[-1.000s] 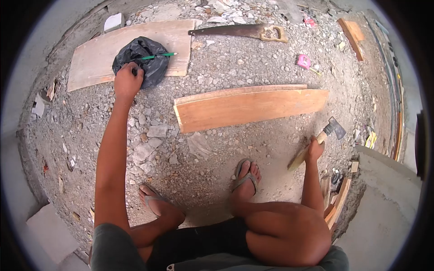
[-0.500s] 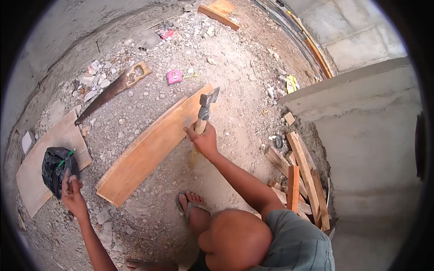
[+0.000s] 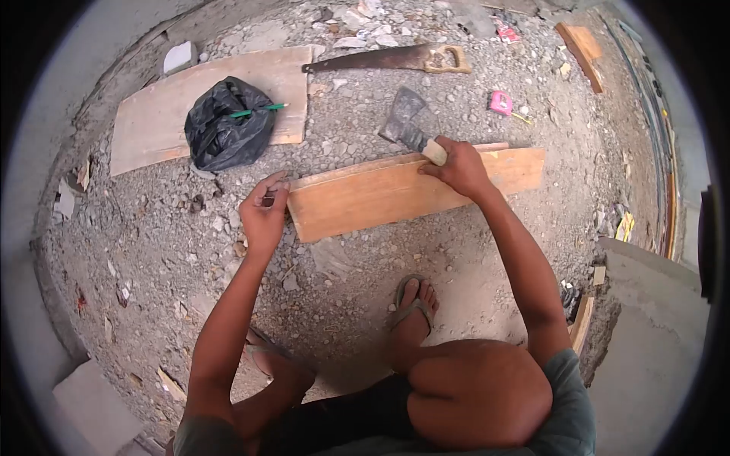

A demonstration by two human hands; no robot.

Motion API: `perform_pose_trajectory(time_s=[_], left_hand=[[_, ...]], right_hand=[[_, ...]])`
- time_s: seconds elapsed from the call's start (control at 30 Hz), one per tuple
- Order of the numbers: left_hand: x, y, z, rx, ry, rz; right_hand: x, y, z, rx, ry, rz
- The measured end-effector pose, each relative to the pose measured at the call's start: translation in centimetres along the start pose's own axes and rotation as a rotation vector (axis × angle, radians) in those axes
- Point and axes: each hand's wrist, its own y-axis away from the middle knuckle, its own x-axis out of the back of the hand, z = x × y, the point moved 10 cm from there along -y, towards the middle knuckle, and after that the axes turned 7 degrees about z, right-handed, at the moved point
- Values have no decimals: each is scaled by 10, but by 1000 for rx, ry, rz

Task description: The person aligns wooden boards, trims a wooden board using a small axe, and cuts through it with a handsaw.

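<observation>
Soft daylight spreads over the gravel (image 3: 452, 262), palest towards the far right; I can't tell where it comes in. The black bag (image 3: 220, 140) catches small glints, while the dark shorts (image 3: 342, 414) at the near side sink into shadow. The long board (image 3: 369, 204) looks fairly crisp, the left foot (image 3: 268, 359) murky. Towards the rim, the pipes (image 3: 655, 125) at right bow, and black swallows every corner.

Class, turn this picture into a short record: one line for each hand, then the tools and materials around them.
Right hand: grips the hatchet
Left hand: at the left end of the orange-brown boards; contact unclear
Black bag: on the pale sheet, overhanging its near edge
Green pencil: on the bag
Handsaw: on gravel
Pink tape measure: right of the hatchet
</observation>
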Motion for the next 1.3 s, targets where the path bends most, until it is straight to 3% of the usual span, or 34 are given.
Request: perform_pose_trajectory(time_s=[0.17, 0.27, 0.57, 1.0, 1.1, 1.3], left_hand=[[9, -3, -37, 63, 124, 55], [-1, 5, -56, 259, 225, -23], [-2, 61, -74, 674, 449, 122], [0, 55, -74, 572, 396, 155], [17, 44, -57, 370, 216, 226], [12, 13, -43, 217, 385, 167]], right_hand=[[-15, -16, 3, -22, -10, -88], [-17, -18, 9, -36, -40, -94], [-18, -19, 10, -118, -67, -114], [-21, -25, 13, -136, -123, -109], [-19, -26, 9, -129, -99, -118], [-23, -25, 13, -167, -107, -138]])
